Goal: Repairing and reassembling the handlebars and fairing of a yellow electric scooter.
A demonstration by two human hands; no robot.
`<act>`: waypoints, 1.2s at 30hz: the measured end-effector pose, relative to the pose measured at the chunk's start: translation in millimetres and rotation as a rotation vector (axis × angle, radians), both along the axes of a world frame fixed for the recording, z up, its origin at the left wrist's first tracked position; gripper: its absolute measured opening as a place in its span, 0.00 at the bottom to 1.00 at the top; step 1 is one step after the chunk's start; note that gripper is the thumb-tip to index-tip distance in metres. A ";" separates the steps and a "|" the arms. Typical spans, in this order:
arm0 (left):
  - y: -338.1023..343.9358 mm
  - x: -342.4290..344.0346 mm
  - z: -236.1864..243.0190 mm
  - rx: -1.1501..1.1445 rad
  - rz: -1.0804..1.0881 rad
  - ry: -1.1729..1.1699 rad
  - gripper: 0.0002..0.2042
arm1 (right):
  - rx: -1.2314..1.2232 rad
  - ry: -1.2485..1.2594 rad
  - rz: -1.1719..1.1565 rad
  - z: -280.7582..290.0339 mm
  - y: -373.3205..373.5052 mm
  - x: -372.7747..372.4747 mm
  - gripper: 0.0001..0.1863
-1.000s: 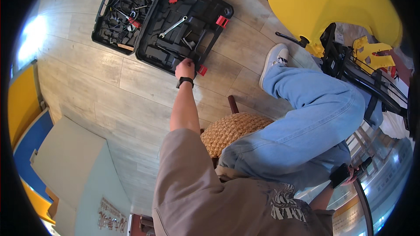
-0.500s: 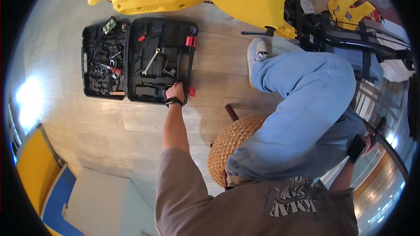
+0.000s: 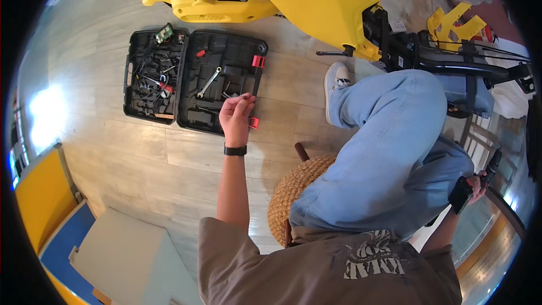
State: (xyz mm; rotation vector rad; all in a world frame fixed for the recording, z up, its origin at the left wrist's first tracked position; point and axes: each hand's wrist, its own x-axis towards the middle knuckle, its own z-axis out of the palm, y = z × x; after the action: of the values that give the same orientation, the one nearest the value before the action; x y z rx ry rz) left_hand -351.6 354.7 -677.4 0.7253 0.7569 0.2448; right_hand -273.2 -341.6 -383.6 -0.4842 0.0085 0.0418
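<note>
The yellow machine [image 3: 339, 0] now fills the top of the view, where a second ago only its edge showed; the head has tipped forward and the open tool case [image 3: 195, 82] has slid from the upper rim toward the middle. The left hand [image 3: 236, 117] has stayed at the case's near right edge through that shift, so the work appears to remain at the case, with nothing lifted clear of it yet.

The case lies open flat on the wooden floor [image 3: 113, 158], just below the machine. Its right half, a black moulded tray, holds a silver wrench [image 3: 209, 82] lying at a slant, some dark tools too small to tell, and mostly bare recesses. Two red latches [image 3: 258, 61] sit on its right edge. The left half is crowded with small dark tools, red-handled pieces and a green part [image 3: 164, 33] at its top corner.

The left hand's fingers are curled together over the tray's edge beside the lower latch; whether they pinch anything cannot be told. The right hand [image 3: 474, 183], well apart at the far right, is closed around a dark handle [image 3: 490, 168].

The person sits on a woven stool [image 3: 291, 192].
</note>
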 end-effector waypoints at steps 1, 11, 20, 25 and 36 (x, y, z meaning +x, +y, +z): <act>-5.7 5.8 24.7 0.014 0.012 -0.016 0.05 | -0.056 0.009 0.032 -2.9 -1.6 4.9 0.24; -112.2 46.4 260.8 0.314 -0.142 -0.801 0.15 | -0.113 -0.012 0.201 -46.3 67.5 -13.0 0.27; -187.5 40.0 355.7 0.616 -0.342 -0.950 0.18 | -0.062 -0.167 0.991 8.8 206.1 -36.6 0.35; -212.3 45.6 375.2 0.613 -0.435 -0.968 0.18 | 0.003 -0.196 0.999 18.3 191.5 -39.6 0.33; -241.2 51.7 388.4 0.582 -0.521 -0.968 0.16 | -0.102 -0.178 1.013 24.2 176.6 -35.5 0.34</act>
State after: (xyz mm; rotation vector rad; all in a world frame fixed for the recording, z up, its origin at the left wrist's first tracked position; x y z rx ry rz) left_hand -299.9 113.5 -289.0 1.1811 -0.4567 0.3010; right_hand -308.7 -165.0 -359.4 -0.5521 -0.4126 0.9946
